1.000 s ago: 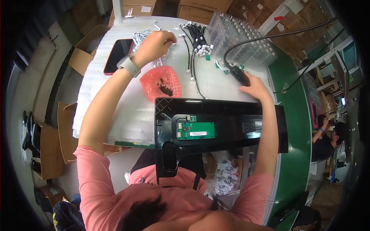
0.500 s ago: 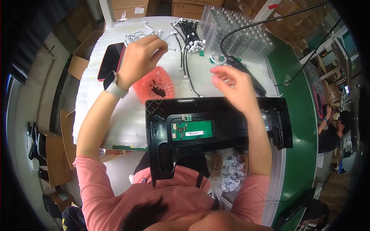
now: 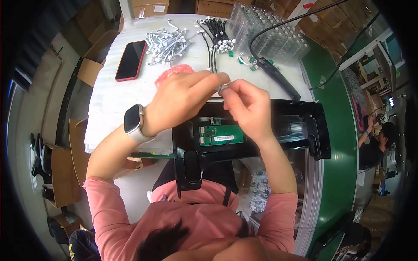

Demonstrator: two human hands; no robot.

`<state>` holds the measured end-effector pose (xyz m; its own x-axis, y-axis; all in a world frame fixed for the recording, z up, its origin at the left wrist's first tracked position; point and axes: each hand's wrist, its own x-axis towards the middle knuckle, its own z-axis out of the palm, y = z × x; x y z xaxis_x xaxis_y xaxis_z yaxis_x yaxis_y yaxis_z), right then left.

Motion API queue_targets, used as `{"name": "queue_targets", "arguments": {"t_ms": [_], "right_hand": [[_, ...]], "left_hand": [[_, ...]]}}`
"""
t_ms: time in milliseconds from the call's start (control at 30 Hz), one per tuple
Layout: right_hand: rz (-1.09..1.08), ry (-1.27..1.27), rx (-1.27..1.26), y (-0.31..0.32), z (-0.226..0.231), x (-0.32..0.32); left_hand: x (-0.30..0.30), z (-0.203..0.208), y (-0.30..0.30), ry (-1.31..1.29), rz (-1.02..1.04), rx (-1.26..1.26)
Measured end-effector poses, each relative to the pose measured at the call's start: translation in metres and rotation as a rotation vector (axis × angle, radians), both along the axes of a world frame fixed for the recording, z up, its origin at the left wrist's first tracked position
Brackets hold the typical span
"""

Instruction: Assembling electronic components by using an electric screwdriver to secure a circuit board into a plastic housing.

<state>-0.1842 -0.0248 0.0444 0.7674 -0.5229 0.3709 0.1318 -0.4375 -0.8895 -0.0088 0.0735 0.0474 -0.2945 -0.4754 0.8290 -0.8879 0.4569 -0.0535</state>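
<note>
Both hands meet fingertip to fingertip over the back edge of the black housing [image 3: 244, 139]. Your left hand [image 3: 183, 98] and right hand [image 3: 246, 108] pinch together on one small pale part [image 3: 223, 88], thumb + forefinger each side. Part is too small to ID; could be a connector end, can't tell. Neither hand is open; both closed on that same piece, held in the air just above the housing, not resting on it.

Held up close and central, prob. so you can see and orient it w/ both sets of fingertips before it goes anywhere. Left wrist w/ watch [image 3: 134, 122] hangs over the white table pad [image 3: 109, 100].

Directly below the hands: green circuit board [image 3: 220, 134] seated in a recess of the housing, face up, w/ a small connector at its top edge. Housing lies flat across table edge and your lap, so the board sits right under the work.

Behind left hand: red mesh bag [image 3: 174, 71], mostly hidden by the knuckles. Farther back: pile of white cable leads [image 3: 167, 43], bundle of black leads w/ white plugs [image 3: 215, 41], both within reach. Clear plastic trays [image 3: 265, 37] stacked at rear right. Black powered tool w/ cord [image 3: 278, 78] lies diagonal, right of the leads. Phone in red case [image 3: 130, 60] parked far left, out of the way. Green conveyor belt [image 3: 344, 130] runs along your right; another person [image 3: 376, 139] at work beyond it.
</note>
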Motion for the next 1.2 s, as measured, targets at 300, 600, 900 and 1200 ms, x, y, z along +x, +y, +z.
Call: {"name": "queue_targets", "arguments": {"t_ms": [300, 600, 900, 1200], "right_hand": [[-0.328, 0.109, -0.705, 0.024, -0.015, -0.016], [-0.160, 0.360, -0.327, 0.009, -0.054, -0.060], [-0.399, 0.572, -0.524, 0.004, -0.067, -0.065], [-0.403, 0.535, -0.646, 0.005, -0.075, -0.067]], "left_hand": [[-0.028, -0.010, 0.017, -0.094, 0.089, 0.221], [-0.039, -0.015, 0.024, -0.261, 0.319, 0.949], [-0.041, -0.022, 0.017, -0.282, 0.343, 0.931], [-0.036, -0.021, 0.013, -0.355, 0.223, 0.931]]}}
